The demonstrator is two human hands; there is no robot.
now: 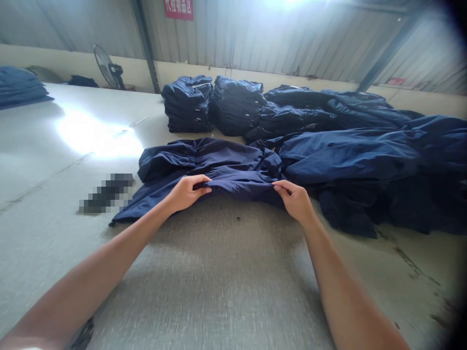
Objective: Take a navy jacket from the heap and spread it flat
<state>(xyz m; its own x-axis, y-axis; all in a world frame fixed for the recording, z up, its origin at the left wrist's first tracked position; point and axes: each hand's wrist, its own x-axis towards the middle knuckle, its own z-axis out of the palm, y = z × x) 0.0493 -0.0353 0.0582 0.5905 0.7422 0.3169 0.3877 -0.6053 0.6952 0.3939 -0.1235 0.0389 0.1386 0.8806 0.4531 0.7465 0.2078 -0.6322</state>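
Note:
A dark navy garment, which looks like a jacket, lies spread and rumpled across the table in front of me. My left hand pinches its near edge between thumb and fingers. Further right along the same edge, my right hand grips the cloth with thumb and fingertips. Between the two hands the edge is slightly lifted and sags a little. One part of the garment reaches out to the lower left, past my left wrist. Its far right end bunches against other navy cloth.
Folded stacks of navy garments stand behind. A loose heap of navy garments covers the right side of the pale table. A blurred-out dark item lies left. Further off are a fan and another blue stack.

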